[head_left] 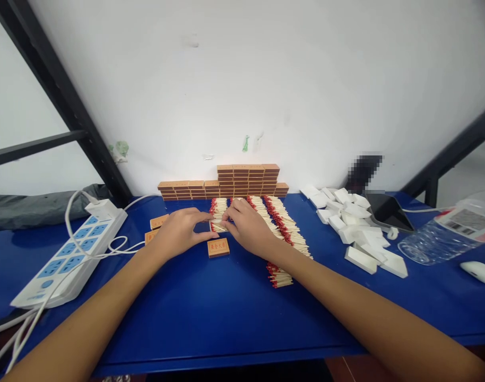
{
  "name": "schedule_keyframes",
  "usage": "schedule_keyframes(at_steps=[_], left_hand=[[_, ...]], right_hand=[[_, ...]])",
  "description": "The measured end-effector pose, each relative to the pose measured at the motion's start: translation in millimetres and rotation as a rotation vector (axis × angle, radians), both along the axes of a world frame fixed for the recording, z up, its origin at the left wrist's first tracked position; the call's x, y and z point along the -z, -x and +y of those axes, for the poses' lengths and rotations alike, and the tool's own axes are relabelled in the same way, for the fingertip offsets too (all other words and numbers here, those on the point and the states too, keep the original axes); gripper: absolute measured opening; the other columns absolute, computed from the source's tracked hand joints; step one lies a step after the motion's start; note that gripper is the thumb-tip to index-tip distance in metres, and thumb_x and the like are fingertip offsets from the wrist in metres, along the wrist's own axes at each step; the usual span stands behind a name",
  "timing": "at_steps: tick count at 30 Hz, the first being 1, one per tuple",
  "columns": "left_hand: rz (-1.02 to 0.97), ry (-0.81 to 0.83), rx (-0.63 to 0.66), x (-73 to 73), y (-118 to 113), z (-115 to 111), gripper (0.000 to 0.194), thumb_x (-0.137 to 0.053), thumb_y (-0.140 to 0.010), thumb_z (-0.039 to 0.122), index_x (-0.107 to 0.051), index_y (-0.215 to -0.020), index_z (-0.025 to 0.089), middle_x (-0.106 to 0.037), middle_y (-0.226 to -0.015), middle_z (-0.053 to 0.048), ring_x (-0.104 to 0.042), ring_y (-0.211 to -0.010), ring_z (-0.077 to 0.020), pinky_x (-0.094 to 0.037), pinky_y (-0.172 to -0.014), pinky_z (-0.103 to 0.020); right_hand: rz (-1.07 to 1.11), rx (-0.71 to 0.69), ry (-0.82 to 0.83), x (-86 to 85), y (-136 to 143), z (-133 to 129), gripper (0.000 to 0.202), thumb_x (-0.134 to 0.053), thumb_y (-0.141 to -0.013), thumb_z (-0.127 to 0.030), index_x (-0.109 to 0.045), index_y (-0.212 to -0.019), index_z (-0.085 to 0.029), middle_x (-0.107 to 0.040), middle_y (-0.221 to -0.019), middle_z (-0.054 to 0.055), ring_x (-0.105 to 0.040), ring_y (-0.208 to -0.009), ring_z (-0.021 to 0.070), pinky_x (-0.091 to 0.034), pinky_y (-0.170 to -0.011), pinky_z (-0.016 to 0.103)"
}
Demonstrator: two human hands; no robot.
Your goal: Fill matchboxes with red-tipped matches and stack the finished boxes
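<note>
A small white matchbox tray [217, 226] filled with red-tipped matches lies between my hands. My left hand [176, 231] curves around its left side, thumb and forefinger at its edge. With fingers bunched, my right hand [250, 225] pinches at the matches in the tray from the right; its fingertips partly cover them. Just in front lies an orange-brown matchbox sleeve [218, 248] with red print. Two more printed matchboxes [158, 221] sit beside my left hand, partly covered by it. Long rows of loose matches [288, 225] spread behind and right of my right hand, partly under its forearm.
Stacked matchboxes [248, 181] line the wall at the back of the blue table [226, 313]. White empty trays [362, 233] are heaped at right, near a dark tablet [388, 211], a clear plastic container [429, 241] and a white mouse-like object [479, 272]. A power strip [73, 254] with cables stands left.
</note>
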State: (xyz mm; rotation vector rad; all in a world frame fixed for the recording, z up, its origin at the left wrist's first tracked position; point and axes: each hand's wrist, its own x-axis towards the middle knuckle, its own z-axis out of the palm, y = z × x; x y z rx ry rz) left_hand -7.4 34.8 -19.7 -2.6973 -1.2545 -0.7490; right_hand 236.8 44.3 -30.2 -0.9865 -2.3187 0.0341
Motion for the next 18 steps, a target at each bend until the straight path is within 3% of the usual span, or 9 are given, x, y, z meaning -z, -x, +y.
schedule_keyframes(at_steps=[14,18], left_hand=[[-0.001,-0.05,-0.001,-5.3,-1.4,-3.2,0.041,-0.076,-0.097,0.057,-0.083,-0.117,0.022,-0.083,-0.099,-0.008,-0.078,-0.086,-0.0247,-0.056,-0.074,-0.033],[0.004,-0.043,0.023,-4.8,-1.9,-2.8,0.04,-0.081,-0.094,0.052,-0.083,-0.118,0.021,-0.083,-0.099,-0.008,-0.078,-0.086,-0.0247,-0.057,-0.076,-0.033]], right_hand=[[0.125,-0.152,0.112,-2.5,-6.2,-5.7,0.01,-0.065,-0.106,-0.024,-0.068,-0.097,-0.021,-0.062,-0.104,0.008,-0.061,-0.102,0.0232,-0.051,-0.09,0.038],[0.091,-0.164,0.12,-2.0,-6.6,-6.0,0.012,-0.063,-0.106,-0.018,-0.069,-0.095,-0.02,-0.063,-0.102,0.008,-0.06,-0.101,0.0231,-0.05,-0.09,0.038]])
